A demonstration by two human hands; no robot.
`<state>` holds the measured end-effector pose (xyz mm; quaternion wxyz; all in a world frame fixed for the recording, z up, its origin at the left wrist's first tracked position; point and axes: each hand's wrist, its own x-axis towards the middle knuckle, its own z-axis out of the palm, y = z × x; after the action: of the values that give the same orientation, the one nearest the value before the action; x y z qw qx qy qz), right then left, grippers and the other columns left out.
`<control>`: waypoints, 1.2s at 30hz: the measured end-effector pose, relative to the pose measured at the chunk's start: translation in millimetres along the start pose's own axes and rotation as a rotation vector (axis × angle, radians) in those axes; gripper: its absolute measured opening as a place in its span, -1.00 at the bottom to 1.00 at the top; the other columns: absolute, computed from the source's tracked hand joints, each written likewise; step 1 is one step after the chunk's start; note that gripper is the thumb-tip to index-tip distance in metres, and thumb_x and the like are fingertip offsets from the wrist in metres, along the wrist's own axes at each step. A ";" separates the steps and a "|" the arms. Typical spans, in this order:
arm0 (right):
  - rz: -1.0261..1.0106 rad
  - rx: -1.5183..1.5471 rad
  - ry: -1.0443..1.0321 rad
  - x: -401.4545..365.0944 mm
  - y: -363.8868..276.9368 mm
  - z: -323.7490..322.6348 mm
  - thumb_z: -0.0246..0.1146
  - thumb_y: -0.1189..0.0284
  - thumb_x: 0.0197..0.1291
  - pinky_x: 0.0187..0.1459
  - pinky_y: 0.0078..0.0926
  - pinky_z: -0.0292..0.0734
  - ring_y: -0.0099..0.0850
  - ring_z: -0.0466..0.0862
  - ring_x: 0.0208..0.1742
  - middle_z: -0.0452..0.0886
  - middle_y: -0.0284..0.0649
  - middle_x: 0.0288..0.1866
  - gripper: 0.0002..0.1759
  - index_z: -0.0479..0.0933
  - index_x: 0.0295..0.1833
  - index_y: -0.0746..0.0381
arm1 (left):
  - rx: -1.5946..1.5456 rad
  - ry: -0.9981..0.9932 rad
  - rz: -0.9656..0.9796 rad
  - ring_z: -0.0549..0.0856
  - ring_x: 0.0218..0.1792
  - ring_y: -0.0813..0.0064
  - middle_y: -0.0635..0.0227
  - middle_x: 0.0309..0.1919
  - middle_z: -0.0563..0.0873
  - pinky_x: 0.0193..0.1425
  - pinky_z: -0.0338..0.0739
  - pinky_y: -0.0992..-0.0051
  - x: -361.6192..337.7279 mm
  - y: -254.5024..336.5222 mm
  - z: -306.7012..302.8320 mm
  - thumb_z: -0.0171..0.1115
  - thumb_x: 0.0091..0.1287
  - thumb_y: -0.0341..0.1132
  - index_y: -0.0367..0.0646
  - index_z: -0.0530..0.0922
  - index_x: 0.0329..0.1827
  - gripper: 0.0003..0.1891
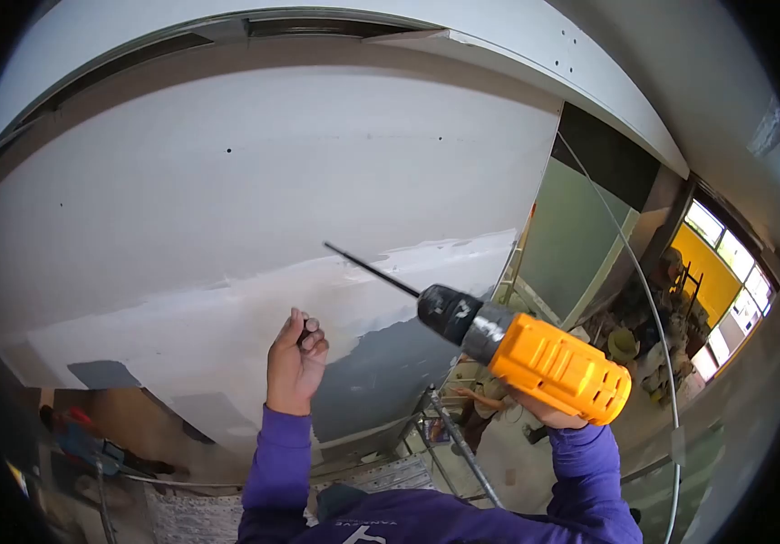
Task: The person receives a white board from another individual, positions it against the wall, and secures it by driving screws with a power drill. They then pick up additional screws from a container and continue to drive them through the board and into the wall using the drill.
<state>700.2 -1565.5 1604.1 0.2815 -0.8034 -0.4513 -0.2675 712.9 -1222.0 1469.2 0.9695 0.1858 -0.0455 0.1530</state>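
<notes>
My right hand (548, 412) is wrapped around the grip of a yellow cordless drill (557, 367), mostly hidden behind its body. A long dark bit (372, 268) sticks out of the black chuck (449, 313) and points up and left, in front of the wall panel (317, 199). To the left, my left hand (297, 358) is raised with its fingers curled. Something small and dark shows between those fingers, too small to name. Small dark holes mark the panel above both hands.
Overhead runs a white ceiling edge (517, 63) with a dark gap. A thin grey cable (644, 281) hangs at the right. Below are scaffold tubing (467, 449), a person (485, 399) on the floor level and a grey-patched wall area (390, 372). Windows (734, 263) stand far right.
</notes>
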 end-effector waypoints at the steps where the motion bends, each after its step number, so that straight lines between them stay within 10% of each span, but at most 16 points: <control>1: -0.071 0.009 0.005 1.9 -8.7 3.6 0.46 0.48 -0.04 0.00 -0.38 0.62 -0.19 0.73 -0.06 0.69 -0.15 -0.04 -0.53 0.58 0.06 0.28 | -0.030 -0.054 -0.048 0.41 -0.47 0.70 0.41 -0.36 0.51 -0.42 0.31 0.68 1.7 8.6 8.6 0.15 0.48 -0.26 -0.13 0.48 -0.20 -0.86; 13: 0.064 0.176 0.065 -5.1 -141.4 57.1 0.40 0.49 0.09 0.01 -0.44 0.61 -0.25 0.74 -0.05 0.68 -0.16 0.00 -0.55 0.56 0.14 0.28 | -0.152 -0.266 -0.118 0.33 -0.58 0.74 0.49 -0.50 0.45 -0.60 0.14 0.70 -24.6 105.0 78.1 -0.02 0.55 -0.12 -0.13 0.46 -0.23 -0.72; 18: 0.089 -0.340 -0.087 -27.0 -124.3 50.9 0.32 0.28 0.20 0.31 -0.34 0.42 -0.32 0.56 0.26 0.55 -0.28 0.27 -0.39 0.38 0.37 0.11 | 0.031 -0.238 -0.095 0.29 -0.60 0.75 0.52 -0.54 0.42 -0.58 0.14 0.70 -13.7 91.4 106.6 0.00 0.54 -0.09 -0.09 0.43 -0.25 -0.72; 20: 0.300 -0.027 -0.070 -29.2 -128.6 54.9 0.30 0.24 0.21 0.30 -0.34 0.42 -0.29 0.56 0.27 0.55 -0.29 0.28 -0.40 0.39 0.37 0.07 | 0.132 -0.242 -0.089 0.27 -0.61 0.76 0.54 -0.55 0.40 -0.58 0.12 0.69 -9.0 92.4 107.1 0.03 0.53 -0.08 -0.08 0.43 -0.26 -0.72; 25: 0.230 -0.387 0.065 -22.7 -155.0 69.8 0.36 0.27 0.12 0.24 -0.31 0.47 -0.26 0.59 0.22 0.60 -0.26 0.20 -0.43 0.48 0.30 0.01 | 0.142 -0.182 -0.073 0.18 -0.64 0.74 0.60 -0.59 0.27 -0.56 0.03 0.65 -12.1 81.7 122.4 0.15 0.47 -0.05 -0.04 0.41 -0.29 -0.71; 30: 0.431 -0.455 0.226 -26.0 -176.9 85.5 0.35 0.25 0.10 0.23 -0.28 0.46 -0.25 0.61 0.17 0.64 -0.31 0.12 -0.53 0.57 0.17 0.00 | 0.246 -0.335 -0.094 0.17 -0.62 0.73 0.59 -0.58 0.22 -0.55 0.05 0.62 -11.1 87.8 135.4 0.15 0.45 0.00 -0.13 0.46 0.00 -0.64; 32: 0.429 -0.848 0.278 -22.6 -189.7 73.0 0.36 0.26 0.05 0.19 -0.24 0.48 -0.23 0.63 0.10 0.67 -0.31 0.03 -0.59 0.62 0.08 0.01 | 0.383 -0.436 0.141 0.16 -0.63 0.75 0.60 -0.61 0.24 -0.55 0.04 0.63 -7.7 90.0 139.2 0.15 0.47 -0.06 -0.20 0.45 0.08 -0.63; 34: 0.725 0.030 0.463 -23.3 -192.3 48.3 0.36 0.39 0.04 0.12 -0.32 0.52 -0.31 0.66 0.00 0.69 -0.35 -0.05 -0.65 0.63 0.01 0.07 | 0.506 -0.448 0.368 0.16 -0.65 0.77 0.62 -0.63 0.27 -0.56 0.04 0.65 0.2 104.8 155.2 0.18 0.46 -0.14 -0.25 0.44 0.14 -0.62; 36: 0.604 0.140 0.664 -8.9 -194.8 21.4 0.35 0.42 0.07 -0.07 -0.44 0.53 -0.40 0.64 -0.17 0.66 -0.28 -0.13 -0.62 0.56 0.05 0.20 | 0.638 -0.402 0.689 0.17 -0.66 0.79 0.64 -0.66 0.30 -0.56 0.03 0.67 19.1 133.1 188.9 0.28 0.39 -0.24 -0.27 0.47 0.14 -0.62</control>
<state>529.3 -1471.3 1624.2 0.5301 -0.7487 -0.0988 -0.3856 683.4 -1169.7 1693.2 0.7300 0.4725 -0.2405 0.4313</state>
